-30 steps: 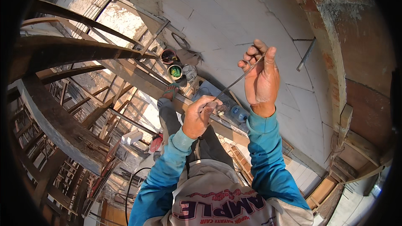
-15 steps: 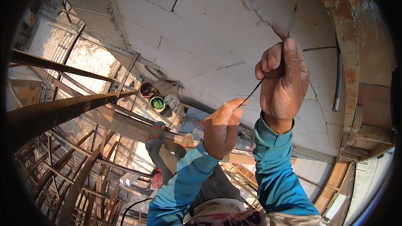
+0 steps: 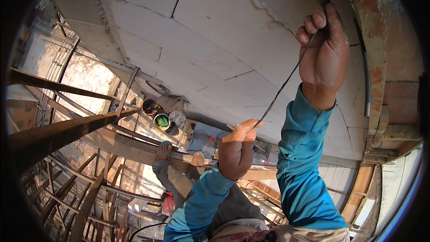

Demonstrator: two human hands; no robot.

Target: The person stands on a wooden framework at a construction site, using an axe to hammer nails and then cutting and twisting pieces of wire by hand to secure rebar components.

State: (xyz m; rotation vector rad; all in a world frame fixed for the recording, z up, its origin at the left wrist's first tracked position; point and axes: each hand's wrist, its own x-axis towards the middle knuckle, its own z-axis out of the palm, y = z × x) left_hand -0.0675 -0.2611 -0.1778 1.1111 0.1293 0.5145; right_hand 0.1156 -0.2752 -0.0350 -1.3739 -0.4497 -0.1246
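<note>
Dark wire [image 3: 280,93], one length of it, runs slantwise between the person's two hands, in front of the pale block wall [image 3: 210,58]; whether it is a single strand or doubled is hard to tell from this view. The left hand [image 3: 237,150] pinches its lower part between thumb and curled forefinger. The right hand [image 3: 324,56], raised higher and with its palm showing, grips the wire between thumb and fingers, and one dark tip juts past the fingertips, near the wall's upper right edge, where one curved timber [image 3: 368,45] borders it. Two blue sleeves [image 3: 298,141] cover the forearms.

Below, two feet in two green flip-flops [image 3: 165,144] stand on one wooden plank [image 3: 127,149]. Beyond the plank's far edge, close to the wall's lower edge, are two buckets: one reddish-rimmed bucket [image 3: 150,106] with dark contents, and one pale-rimmed bucket [image 3: 162,121] with green contents. One clear bottle [image 3: 259,158] shows just beside the left hand, also near the wall's lower edge.
</note>
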